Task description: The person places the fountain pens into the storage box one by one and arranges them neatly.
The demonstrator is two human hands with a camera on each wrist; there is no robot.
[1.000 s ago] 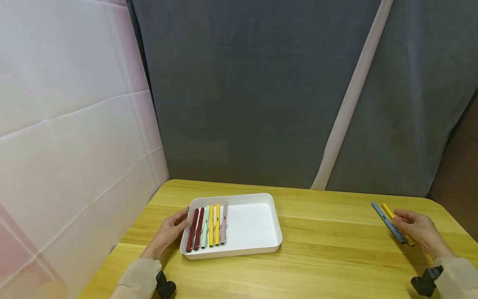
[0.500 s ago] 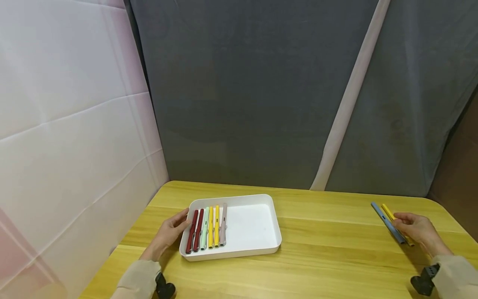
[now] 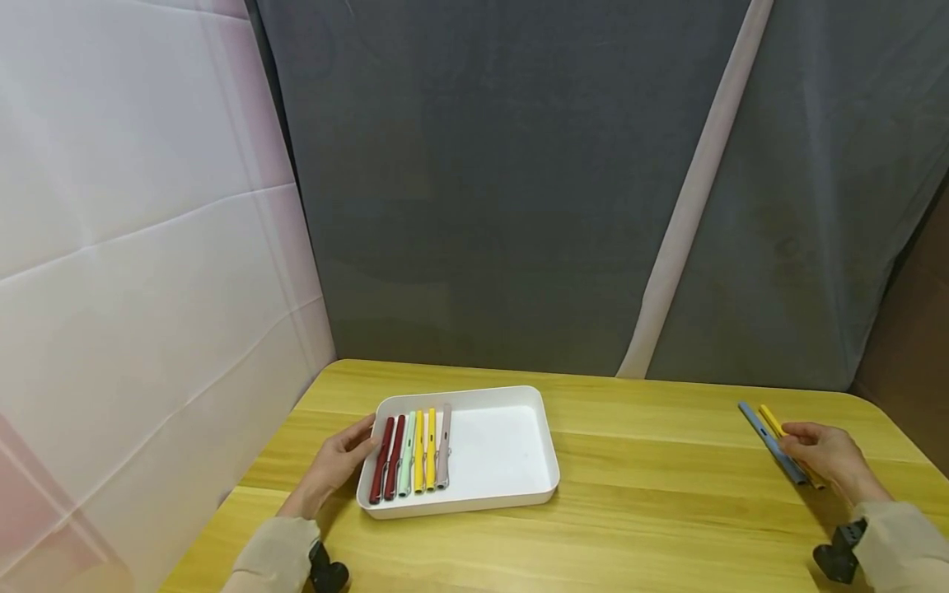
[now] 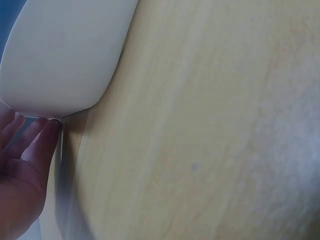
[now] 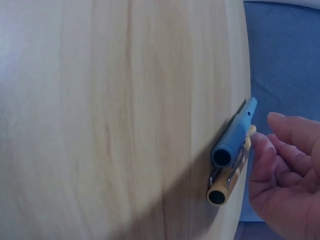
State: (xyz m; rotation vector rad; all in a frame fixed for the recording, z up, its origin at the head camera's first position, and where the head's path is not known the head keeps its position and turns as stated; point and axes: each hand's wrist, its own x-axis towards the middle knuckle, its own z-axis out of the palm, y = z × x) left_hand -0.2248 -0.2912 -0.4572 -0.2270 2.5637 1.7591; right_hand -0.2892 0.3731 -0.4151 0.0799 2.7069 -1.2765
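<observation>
My left hand [image 3: 338, 461] rests at the left end of a white tray [image 3: 504, 497], its fingertips against the outer wall. The left wrist view shows that hand [image 4: 30, 170] with loosely straight fingers touching the tray's wall [image 4: 65, 60]. On the table at the far right lie a blue pen [image 3: 771, 443] and a yellow pen [image 3: 769, 420] side by side. My right hand [image 3: 830, 457] is over the yellow pen and partly hides it. Up close, my right hand's thumb and fingers stand apart, with fingertips right beside the yellow pen [image 5: 223, 187]; the blue pen [image 5: 235, 137] lies alongside.
Lined up at the tray's left side are dark red pens [image 3: 389, 457], a pale green pen [image 3: 407, 453], yellow pens [image 3: 426, 450] and a greyish pink pen [image 3: 444, 445]. The wooden table [image 3: 638, 494] backs onto a grey curtain [image 3: 519, 206]; a white cloth wall [image 3: 148, 247] flanks it.
</observation>
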